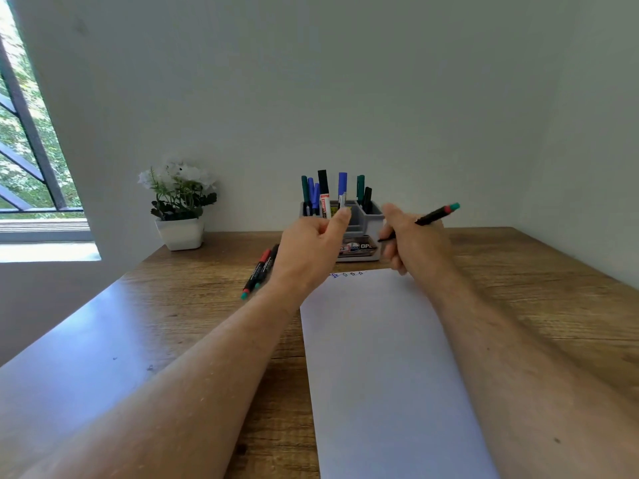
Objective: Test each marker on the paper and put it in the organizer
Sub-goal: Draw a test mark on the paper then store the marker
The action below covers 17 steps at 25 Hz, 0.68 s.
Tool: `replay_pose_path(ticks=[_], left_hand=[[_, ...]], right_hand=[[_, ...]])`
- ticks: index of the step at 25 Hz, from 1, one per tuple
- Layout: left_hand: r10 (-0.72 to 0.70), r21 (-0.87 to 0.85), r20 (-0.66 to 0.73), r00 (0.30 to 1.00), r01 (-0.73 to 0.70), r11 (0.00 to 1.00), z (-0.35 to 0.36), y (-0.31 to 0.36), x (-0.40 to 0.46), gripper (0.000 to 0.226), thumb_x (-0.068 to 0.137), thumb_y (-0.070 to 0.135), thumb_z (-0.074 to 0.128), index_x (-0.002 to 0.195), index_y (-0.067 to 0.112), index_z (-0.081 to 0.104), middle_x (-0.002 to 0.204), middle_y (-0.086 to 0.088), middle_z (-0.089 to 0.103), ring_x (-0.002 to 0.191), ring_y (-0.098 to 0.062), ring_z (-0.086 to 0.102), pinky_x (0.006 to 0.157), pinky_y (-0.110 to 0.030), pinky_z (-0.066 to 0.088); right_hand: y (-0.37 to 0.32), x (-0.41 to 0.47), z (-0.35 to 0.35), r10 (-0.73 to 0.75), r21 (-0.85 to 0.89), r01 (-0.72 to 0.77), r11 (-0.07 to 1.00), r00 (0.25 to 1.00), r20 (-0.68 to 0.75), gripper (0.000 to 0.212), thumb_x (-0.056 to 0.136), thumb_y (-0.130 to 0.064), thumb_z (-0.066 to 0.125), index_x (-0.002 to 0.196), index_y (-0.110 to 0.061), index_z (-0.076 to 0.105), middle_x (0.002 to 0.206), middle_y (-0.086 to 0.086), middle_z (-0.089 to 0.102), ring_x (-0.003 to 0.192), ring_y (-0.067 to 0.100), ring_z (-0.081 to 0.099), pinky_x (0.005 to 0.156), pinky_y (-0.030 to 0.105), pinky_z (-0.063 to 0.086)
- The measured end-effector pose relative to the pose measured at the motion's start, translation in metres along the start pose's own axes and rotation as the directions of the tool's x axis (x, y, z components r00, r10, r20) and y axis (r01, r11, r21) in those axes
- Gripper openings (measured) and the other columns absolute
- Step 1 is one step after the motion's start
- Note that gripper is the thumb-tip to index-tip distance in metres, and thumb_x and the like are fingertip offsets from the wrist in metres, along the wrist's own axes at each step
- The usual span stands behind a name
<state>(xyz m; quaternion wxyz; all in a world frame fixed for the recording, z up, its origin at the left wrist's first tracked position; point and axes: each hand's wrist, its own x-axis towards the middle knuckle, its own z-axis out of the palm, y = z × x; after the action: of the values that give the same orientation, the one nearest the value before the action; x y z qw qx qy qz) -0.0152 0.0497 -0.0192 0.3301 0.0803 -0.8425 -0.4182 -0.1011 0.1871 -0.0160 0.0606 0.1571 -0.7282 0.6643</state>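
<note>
You are well along: several markers stand in the organizer (359,233), two (258,271) wait on the table (536,271), your right hand (411,236) holds an uncapped marker (436,214) above the marked paper (380,375), and your left hand (311,250) pinches what seems its cap.

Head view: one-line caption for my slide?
Right hand holds a marker near the organizer; paper below.

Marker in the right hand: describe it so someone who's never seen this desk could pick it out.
Start at the grey organizer against the back wall of the wooden desk. Just in front of it and to its right, the right hand holds a black marker above the white paper. It is the only marker off the desk and out of the organizer, slanting up to the right with a red band and teal end.
</note>
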Motion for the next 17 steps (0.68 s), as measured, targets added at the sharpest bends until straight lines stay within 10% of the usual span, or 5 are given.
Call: replay_pose_path(ticks=[7,17], left_hand=[[-0.036,0.474,0.262,0.965,-0.096,0.875,0.003,-0.01,0.003,0.014,0.088,0.042,0.064,0.096,0.036,0.075,0.085,0.016,0.068,0.074,-0.002,0.059,0.07,-0.025,0.05],[-0.12,0.451,0.364,0.924,-0.062,0.89,0.006,-0.007,0.003,0.017,0.09,0.028,0.069,0.104,0.032,0.076,0.097,0.011,0.067,0.084,-0.005,0.055,0.086,-0.025,0.047]], right_hand=[[0.012,-0.005,-0.001,0.055,-0.166,-0.014,0.986,0.968,0.244,0.005,0.084,-0.008,0.062,0.079,-0.007,0.062,0.067,0.018,0.07,0.044,0.018,0.061,0.039,0.023,0.046],[0.022,0.005,0.0,-0.023,-0.379,0.105,0.919,0.976,0.216,0.019,0.073,-0.026,0.068,0.063,-0.015,0.056,0.063,0.006,0.068,0.057,0.013,0.058,0.052,0.024,0.044]])
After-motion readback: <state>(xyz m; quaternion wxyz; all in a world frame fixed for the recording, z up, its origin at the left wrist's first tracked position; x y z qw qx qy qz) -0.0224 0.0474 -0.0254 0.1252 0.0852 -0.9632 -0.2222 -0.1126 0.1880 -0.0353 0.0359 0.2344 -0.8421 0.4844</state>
